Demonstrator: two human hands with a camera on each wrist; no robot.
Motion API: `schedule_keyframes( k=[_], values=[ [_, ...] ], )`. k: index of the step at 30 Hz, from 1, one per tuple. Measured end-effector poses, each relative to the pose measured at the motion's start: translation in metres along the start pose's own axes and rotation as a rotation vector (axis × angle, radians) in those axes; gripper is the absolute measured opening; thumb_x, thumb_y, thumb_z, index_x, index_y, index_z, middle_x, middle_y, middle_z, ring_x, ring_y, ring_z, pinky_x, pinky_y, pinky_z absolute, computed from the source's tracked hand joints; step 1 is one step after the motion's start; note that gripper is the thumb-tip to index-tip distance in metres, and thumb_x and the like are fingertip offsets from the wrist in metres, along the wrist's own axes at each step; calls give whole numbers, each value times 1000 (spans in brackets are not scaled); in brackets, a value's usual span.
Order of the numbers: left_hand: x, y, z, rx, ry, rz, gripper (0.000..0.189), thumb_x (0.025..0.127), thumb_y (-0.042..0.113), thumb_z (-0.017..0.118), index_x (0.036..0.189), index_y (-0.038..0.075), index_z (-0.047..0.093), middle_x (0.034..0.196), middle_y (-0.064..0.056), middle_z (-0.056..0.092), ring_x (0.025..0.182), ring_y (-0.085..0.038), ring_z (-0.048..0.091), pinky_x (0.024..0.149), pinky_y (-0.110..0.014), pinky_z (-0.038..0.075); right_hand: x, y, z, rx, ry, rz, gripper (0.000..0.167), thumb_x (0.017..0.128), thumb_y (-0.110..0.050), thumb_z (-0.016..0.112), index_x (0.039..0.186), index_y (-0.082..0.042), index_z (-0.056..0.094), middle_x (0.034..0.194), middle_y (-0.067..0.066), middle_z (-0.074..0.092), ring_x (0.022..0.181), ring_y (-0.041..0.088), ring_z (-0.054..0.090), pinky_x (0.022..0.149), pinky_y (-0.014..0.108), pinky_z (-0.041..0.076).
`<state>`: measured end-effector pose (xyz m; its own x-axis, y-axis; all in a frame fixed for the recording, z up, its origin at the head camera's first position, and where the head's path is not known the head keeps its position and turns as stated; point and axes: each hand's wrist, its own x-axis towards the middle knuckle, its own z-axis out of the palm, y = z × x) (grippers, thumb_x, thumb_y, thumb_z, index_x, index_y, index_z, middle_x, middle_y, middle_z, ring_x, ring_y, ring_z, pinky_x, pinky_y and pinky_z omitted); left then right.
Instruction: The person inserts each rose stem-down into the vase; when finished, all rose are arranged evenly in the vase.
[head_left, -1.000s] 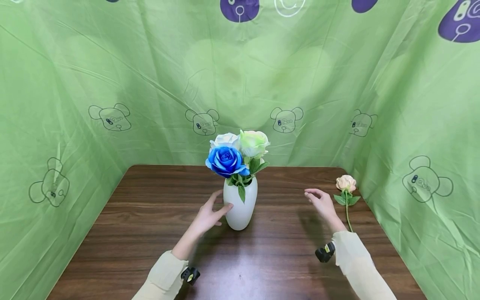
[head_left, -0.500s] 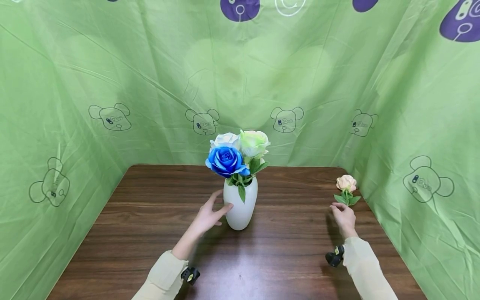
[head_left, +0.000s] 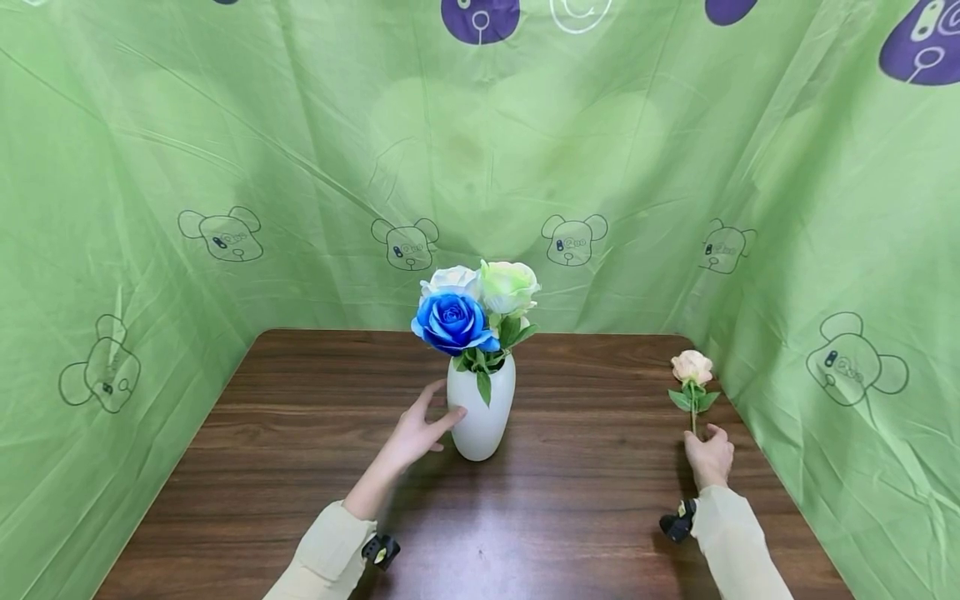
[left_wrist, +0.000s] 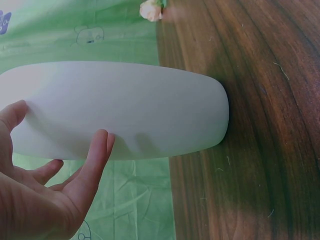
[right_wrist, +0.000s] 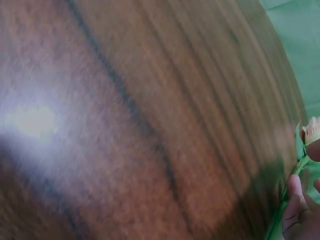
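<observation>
A white vase [head_left: 480,417] stands upright on the table, holding a blue rose [head_left: 452,321], a white rose [head_left: 450,281] and a pale green rose [head_left: 508,287] with green leaves. My left hand [head_left: 412,429] holds the vase's left side, thumb in front and other fingers partly hidden behind it. The left wrist view shows my fingertips against the smooth vase wall [left_wrist: 135,110]. To the right lies a peach rose [head_left: 692,367]. Its green stem [right_wrist: 276,220] is between the thumb and fingers of my right hand [head_left: 709,458], which pinches it; the lower stem is hidden in the head view.
The dark wooden table [head_left: 300,467] carries the vase near its middle. Green printed cloth [head_left: 300,167] hangs behind and along both sides, close to the peach rose on the right.
My right hand has moved right and toward the near side, down to the peach rose's stem, and taken hold of it. The flower has shifted slightly. My left hand and the vase stay put.
</observation>
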<state>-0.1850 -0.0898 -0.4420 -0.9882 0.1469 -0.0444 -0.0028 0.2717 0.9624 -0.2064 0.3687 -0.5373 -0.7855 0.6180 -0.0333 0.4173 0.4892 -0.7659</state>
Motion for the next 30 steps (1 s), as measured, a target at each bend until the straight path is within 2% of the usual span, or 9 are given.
schedule_keyframes(
  k=[8, 13, 17, 22, 27, 30],
  values=[
    [0, -1, 0, -1, 1, 1, 65, 80, 41, 63, 134, 19, 33, 122, -17, 44, 80, -30, 59, 52, -35, 52, -3, 3, -3, -54, -57, 105, 56, 82, -25, 56, 129, -3, 35, 120, 20, 48, 110, 42, 36, 84, 54, 31],
    [0, 0, 0, 4, 1, 1, 65, 80, 40, 63, 134, 19, 33, 123, -17, 43, 77, -26, 59, 52, -36, 52, -3, 4, -3, -126, -71, 129, 48, 81, -24, 56, 123, -6, 43, 120, 24, 45, 106, 48, 36, 80, 57, 33],
    [0, 0, 0, -5, -3, 2, 65, 81, 40, 63, 134, 19, 33, 123, -17, 42, 82, -32, 59, 52, -35, 52, -4, 4, 0, -163, -85, 107, 40, 81, -22, 55, 118, -6, 49, 118, 26, 44, 103, 48, 38, 77, 57, 33],
    [0, -1, 0, -16, -5, 1, 65, 81, 40, 62, 134, 19, 32, 124, -18, 41, 88, -35, 57, 53, -37, 53, -7, 1, 4, -161, -83, 57, 38, 83, -22, 54, 117, -6, 50, 114, 21, 52, 102, 45, 41, 75, 55, 36],
    [0, -1, 0, -14, -5, -4, 65, 80, 40, 63, 134, 20, 32, 124, -17, 41, 87, -36, 57, 52, -36, 53, -9, -9, 9, -109, -66, -37, 39, 84, -20, 55, 118, -5, 49, 96, 16, 60, 93, 39, 49, 69, 50, 38],
    [0, -2, 0, -15, -6, -5, 65, 80, 40, 63, 134, 20, 32, 124, -17, 41, 87, -36, 57, 51, -34, 52, -8, -15, 14, -73, -37, -117, 37, 83, -17, 57, 117, -4, 50, 84, 13, 63, 78, 31, 57, 69, 46, 38]
  ],
)
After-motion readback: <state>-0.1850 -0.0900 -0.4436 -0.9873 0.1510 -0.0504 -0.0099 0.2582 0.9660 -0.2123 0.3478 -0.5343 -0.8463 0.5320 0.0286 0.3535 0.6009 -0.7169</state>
